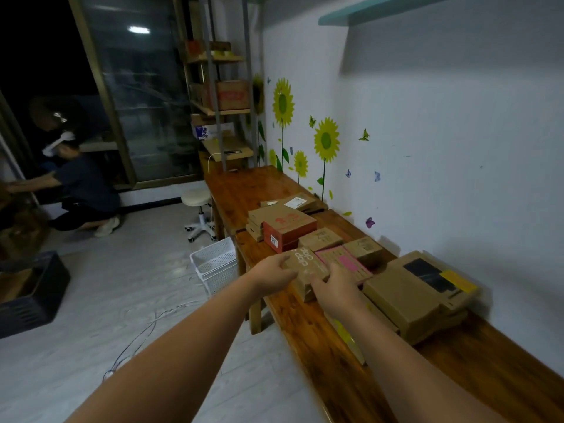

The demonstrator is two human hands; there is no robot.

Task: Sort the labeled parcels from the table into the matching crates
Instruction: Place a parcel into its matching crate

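Observation:
A small brown cardboard parcel (305, 264) with white lettering lies at the front edge of the long wooden table (332, 355). My left hand (274, 270) grips its left end and my right hand (335, 288) grips its near right side. Behind it lie a pink-topped parcel (345, 261), a red box (288, 232), several small brown boxes and a large brown parcel (418, 294) with a yellow label. A white perforated crate (215, 262) stands on the floor beside the table. A black crate (30, 294) sits on the floor at far left.
A white stool (198, 213) stands by the table's far end. Loose cables (143, 334) trail across the floor. A person (79, 184) crouches at the left by the glass door. Shelves (222, 108) with boxes rise at the back against the wall.

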